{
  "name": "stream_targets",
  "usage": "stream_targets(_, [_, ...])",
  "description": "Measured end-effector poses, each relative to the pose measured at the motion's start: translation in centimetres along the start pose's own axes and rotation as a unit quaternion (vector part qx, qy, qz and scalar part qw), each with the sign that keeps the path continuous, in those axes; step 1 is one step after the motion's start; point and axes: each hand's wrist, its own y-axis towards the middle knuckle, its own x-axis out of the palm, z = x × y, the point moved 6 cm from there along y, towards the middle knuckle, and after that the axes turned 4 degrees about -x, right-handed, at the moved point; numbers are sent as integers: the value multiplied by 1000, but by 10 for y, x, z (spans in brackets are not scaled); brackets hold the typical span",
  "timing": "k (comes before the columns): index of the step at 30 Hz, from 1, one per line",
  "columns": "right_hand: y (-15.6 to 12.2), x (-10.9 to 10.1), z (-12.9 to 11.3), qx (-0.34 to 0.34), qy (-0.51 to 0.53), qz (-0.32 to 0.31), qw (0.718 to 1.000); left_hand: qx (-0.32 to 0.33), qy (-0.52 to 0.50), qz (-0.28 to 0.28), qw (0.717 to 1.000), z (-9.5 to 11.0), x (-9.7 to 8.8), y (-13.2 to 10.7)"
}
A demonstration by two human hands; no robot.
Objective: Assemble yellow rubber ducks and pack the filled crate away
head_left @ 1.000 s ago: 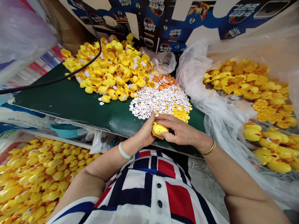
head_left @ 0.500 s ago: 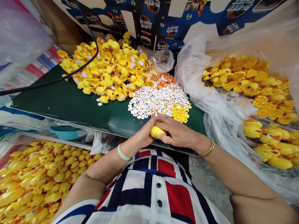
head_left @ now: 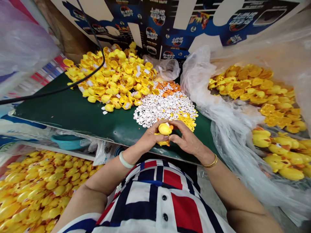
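Both hands grip one small yellow toy duck (head_left: 165,129) over the near edge of the green table (head_left: 73,110). My left hand (head_left: 149,138) wraps it from the left, my right hand (head_left: 186,139) pinches it from the right. Its rounded head sticks up between my fingertips, with an orange bit at its top and another below. Just beyond my hands lies a heap of small white pieces (head_left: 160,108), with small yellow pieces (head_left: 187,118) at its right and orange pieces (head_left: 170,87) behind.
A big pile of yellow duck parts (head_left: 114,77) covers the table's far left. Clear plastic bags of yellow ducks (head_left: 272,106) stand at the right. A bin of finished ducks (head_left: 31,184) sits low at the left. A black cable (head_left: 73,77) crosses the table. Printed cardboard (head_left: 170,26) stands behind.
The duck has been turned in my hands: its head now points up between my fingertips, where before it lay low and covered by my right fingers. Both hands stay at the table's edge.
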Motion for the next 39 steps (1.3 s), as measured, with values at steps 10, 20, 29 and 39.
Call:
stream_targets(10, [0,21,5,30,-68,43,996,82,136,45,986,-5,-11,-5])
stream_targets(20, [-7,35,-11,61,-185,59,979,38,-180,64,981,1,-7,-1])
stream_targets(29, [0,41,-37,-9,-248,4,969,24,-218,179,959,5,-14,6])
stream_targets(39, [-12,42,-25,-37,-194,-6,980,15,-165,172,971,0,-7,5])
